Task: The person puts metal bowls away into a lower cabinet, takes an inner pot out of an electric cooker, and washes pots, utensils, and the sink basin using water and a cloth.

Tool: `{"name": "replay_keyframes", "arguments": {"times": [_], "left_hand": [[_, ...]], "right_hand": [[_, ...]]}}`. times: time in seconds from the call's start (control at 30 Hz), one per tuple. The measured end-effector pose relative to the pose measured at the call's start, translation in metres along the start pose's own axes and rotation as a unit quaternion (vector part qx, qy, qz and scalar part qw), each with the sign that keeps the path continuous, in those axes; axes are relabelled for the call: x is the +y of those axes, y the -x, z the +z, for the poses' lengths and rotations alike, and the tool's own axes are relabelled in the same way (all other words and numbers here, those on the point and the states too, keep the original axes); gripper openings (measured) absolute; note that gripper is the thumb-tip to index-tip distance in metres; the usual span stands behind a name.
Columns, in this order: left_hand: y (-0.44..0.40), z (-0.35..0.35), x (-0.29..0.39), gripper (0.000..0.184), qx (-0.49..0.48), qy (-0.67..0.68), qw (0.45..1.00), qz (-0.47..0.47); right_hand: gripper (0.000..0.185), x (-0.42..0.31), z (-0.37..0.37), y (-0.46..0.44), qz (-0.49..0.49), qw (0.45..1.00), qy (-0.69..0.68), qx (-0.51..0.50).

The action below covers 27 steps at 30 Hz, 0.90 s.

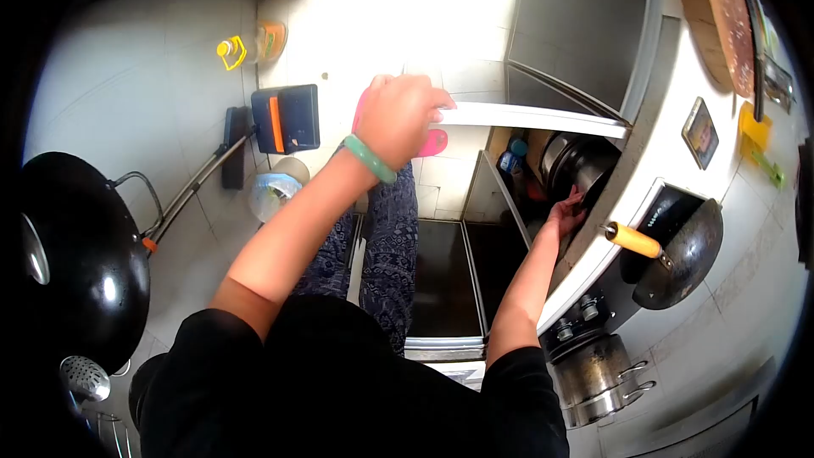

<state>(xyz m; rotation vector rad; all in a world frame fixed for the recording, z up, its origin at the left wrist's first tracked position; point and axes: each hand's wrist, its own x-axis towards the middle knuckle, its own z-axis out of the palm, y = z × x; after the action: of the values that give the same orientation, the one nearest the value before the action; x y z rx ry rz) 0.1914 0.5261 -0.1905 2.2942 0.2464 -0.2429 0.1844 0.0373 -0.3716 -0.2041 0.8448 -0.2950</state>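
My left hand, with a green bangle at its wrist, is closed over the end of the white top edge of an open cabinet door. Inside the cabinet, my right hand is at the lower edge of a dark round pot, its fingers bent against it. Part of this pot is hidden by the counter edge and shadow. Beside it stands a blue-capped bottle.
At the right, a wok with a wooden handle, a phone and a steel pot stand along the counter. A large black wok, a dustpan and an oil bottle are at the left.
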Motion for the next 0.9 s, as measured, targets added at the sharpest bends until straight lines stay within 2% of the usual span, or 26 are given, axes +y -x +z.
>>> {"name": "replay_keyframes", "arguments": {"times": [0.07,0.17,0.27,0.33,0.43,0.67,0.77,0.83,0.9], "left_hand": [[0.007,0.008,-0.007,0.010,0.008,0.016,1.000,0.003],[0.012,0.015,-0.009,0.012,0.014,0.033,0.999,0.009],[0.015,0.013,-0.006,0.012,0.001,0.047,0.999,-0.006],[0.016,0.011,-0.006,0.013,-0.009,0.042,0.999,-0.011],[0.016,0.010,-0.006,0.013,-0.008,0.052,0.999,-0.009],[0.013,0.008,-0.007,0.014,-0.019,0.064,0.998,-0.004],[0.013,0.008,-0.005,0.015,-0.022,0.052,0.998,-0.005],[0.013,0.009,-0.004,0.016,-0.017,0.041,0.999,-0.006],[0.012,0.007,-0.002,0.017,-0.006,0.028,1.000,0.001]], "right_hand": [[0.065,0.002,0.011,0.001,-0.017,0.999,0.033,0.018],[0.070,-0.004,0.015,-0.001,0.005,1.000,-0.002,-0.010],[0.072,-0.003,0.022,0.008,0.000,0.998,0.057,0.002],[0.071,0.000,0.027,0.009,0.003,0.998,0.048,0.048],[0.070,-0.001,0.025,0.005,0.018,0.998,-0.007,0.053],[0.074,-0.007,0.018,0.000,-0.007,1.000,0.027,0.012],[0.078,0.016,0.034,0.018,0.000,1.000,0.019,0.019],[0.075,0.018,0.036,0.018,0.058,0.997,-0.051,-0.004],[0.072,0.009,0.029,0.009,0.075,0.995,-0.056,-0.030]]}}
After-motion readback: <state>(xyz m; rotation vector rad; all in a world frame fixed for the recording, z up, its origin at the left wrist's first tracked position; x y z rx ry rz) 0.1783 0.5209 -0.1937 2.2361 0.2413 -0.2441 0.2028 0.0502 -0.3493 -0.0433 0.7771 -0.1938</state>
